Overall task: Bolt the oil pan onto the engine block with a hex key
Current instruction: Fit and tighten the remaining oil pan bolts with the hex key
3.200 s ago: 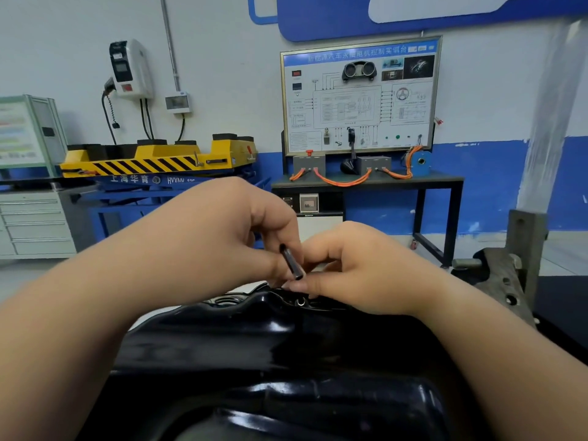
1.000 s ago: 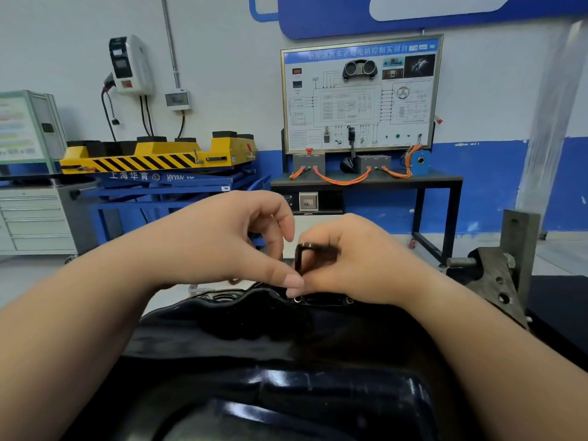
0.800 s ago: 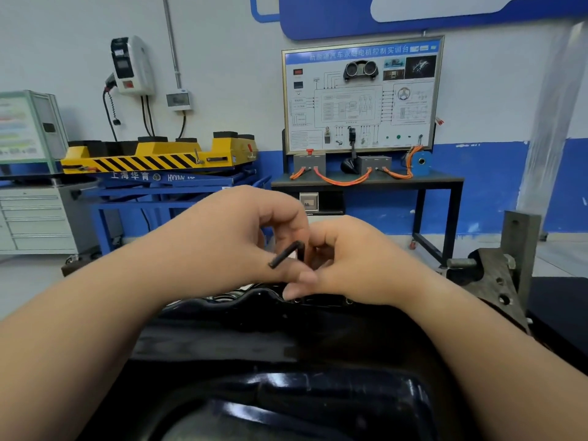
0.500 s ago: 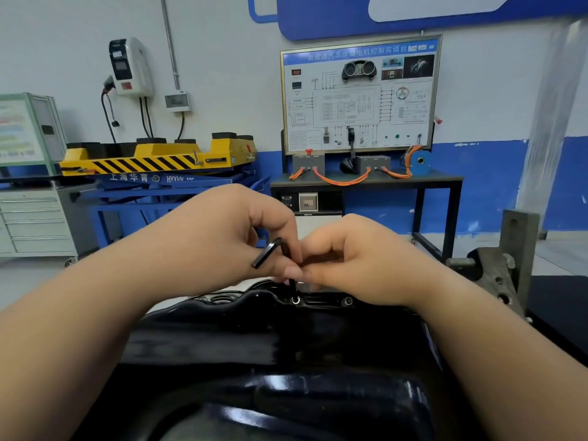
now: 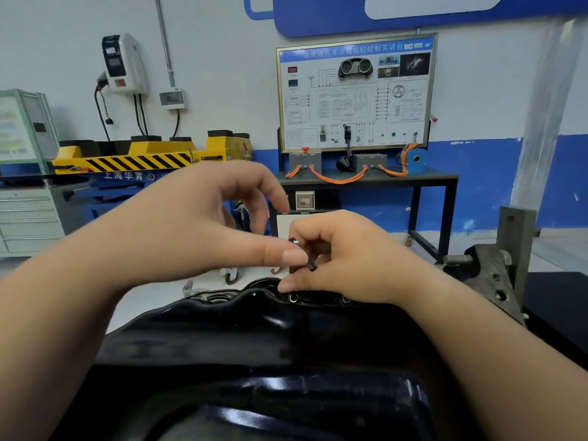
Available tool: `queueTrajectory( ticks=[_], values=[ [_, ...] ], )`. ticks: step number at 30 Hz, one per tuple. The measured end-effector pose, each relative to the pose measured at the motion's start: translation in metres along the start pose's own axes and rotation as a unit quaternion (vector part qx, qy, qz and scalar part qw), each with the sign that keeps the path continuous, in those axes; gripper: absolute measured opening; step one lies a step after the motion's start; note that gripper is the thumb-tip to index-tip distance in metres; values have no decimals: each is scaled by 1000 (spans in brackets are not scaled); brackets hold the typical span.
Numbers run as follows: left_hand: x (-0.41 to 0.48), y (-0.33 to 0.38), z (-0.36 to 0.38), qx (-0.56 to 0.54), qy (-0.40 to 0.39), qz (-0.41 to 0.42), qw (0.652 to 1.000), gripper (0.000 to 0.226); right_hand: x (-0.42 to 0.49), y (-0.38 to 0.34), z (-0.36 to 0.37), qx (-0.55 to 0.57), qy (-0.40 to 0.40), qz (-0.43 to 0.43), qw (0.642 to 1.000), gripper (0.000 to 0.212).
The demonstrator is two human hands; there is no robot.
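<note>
A glossy black oil pan [image 5: 241, 338] fills the lower half of the view, bottom side up. At its far rim a bolt head [image 5: 293, 297] sits in the flange, with another a little to its right. Directly above that bolt my right hand [image 5: 343, 262] pinches a small black hex key [image 5: 305, 253] between thumb and fingers. Only a short piece of the key shows. My left hand [image 5: 203, 224] hovers beside it, its thumb tip against the key and its fingers lifted and spread. The engine block under the pan is hidden.
A grey metal engine-stand bracket [image 5: 502, 265] rises at the right of the pan. Beyond stand a black bench with a wiring training board [image 5: 353, 93], a yellow-and-black lift table [image 5: 143, 157] and a grey drawer cabinet [image 5: 28, 218] at the left.
My left hand let go of the key's long arm and opened its fingers. The key's long arm, which pointed left half a second ago, is now hidden in my right hand's pinch.
</note>
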State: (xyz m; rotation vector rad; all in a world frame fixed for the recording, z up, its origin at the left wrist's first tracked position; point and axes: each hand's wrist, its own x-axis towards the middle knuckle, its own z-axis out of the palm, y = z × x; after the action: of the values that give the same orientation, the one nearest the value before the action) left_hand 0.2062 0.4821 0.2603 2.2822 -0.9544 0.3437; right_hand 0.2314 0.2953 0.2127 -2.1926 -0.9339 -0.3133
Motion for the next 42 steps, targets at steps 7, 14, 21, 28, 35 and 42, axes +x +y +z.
queueTrajectory(
  ticks=[7,14,21,28,35,42],
  values=[
    [-3,10,9,22,-29,63,997,20,-1,-1,-1,4,1,-13,1000,30],
    [-1,13,11,18,4,39,999,28,-4,-1,-8,33,-51,-16,998,19],
    [-1,-2,0,-121,40,27,991,35,0,2,0,45,-12,-29,999,9],
    [0,2,1,-15,94,0,995,39,3,-1,2,-24,21,-44,999,29],
    [-1,11,13,37,-20,61,997,29,1,-4,1,-15,10,-20,1000,25],
    [0,6,13,55,-21,38,998,29,-8,-2,-7,65,-56,-14,996,13]
  ],
)
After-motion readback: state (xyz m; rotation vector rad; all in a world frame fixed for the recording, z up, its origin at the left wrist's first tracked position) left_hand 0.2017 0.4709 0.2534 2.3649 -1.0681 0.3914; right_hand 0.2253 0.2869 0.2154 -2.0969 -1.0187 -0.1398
